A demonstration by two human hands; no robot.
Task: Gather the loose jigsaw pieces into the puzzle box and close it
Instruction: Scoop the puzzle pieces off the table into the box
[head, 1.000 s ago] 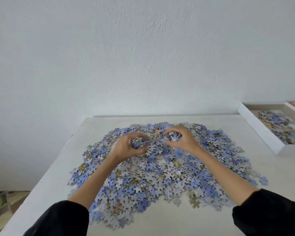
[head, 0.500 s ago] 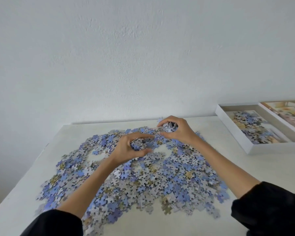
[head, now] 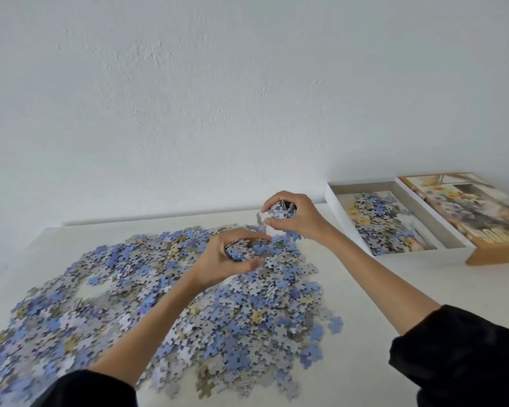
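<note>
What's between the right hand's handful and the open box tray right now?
Only bare table, seen in the head view. The right hand holds jigsaw pieces just left of the box tray; no loose pieces lie in that gap.

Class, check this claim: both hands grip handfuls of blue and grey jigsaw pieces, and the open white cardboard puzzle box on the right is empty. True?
Not empty: the head view shows the white cardboard puzzle box already holds jigsaw pieces. The left hand and right hand do grip handfuls.

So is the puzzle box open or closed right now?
Open: the puzzle box has no cover, jigsaw pieces show inside, and its lid lies beside it.
</note>
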